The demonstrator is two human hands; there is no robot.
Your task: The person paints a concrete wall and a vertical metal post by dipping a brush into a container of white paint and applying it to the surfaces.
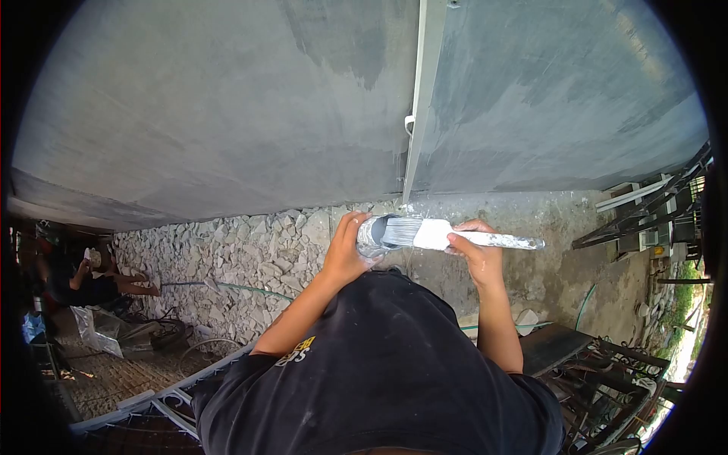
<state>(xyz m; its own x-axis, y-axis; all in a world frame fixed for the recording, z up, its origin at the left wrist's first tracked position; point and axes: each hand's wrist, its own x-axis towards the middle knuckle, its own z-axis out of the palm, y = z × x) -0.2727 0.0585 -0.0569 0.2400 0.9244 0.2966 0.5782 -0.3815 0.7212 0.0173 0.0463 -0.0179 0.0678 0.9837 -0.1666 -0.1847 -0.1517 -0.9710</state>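
My left hand (349, 250) is wrapped around a small paint-smeared container (367, 230) with grey paint inside, its mouth tipped toward the right. In my right hand (478, 250) is a wide paintbrush (432, 233), gripped near the base of its white-spattered handle. The brush lies sideways, and its grey-coated bristles reach the mouth of the container. Ahead of both hands stands a grey wall (227, 106) with darker, wet-looking patches, split by a pale vertical strip (422, 83).
Broken stone rubble (250, 258) covers the ground at left, beside a concrete floor (531, 220). A green hose (250, 288) crosses the rubble. Another person (76, 277) sits far left. Metal frames (644, 212) lean at right, and dark ironwork (607, 371) stands at lower right.
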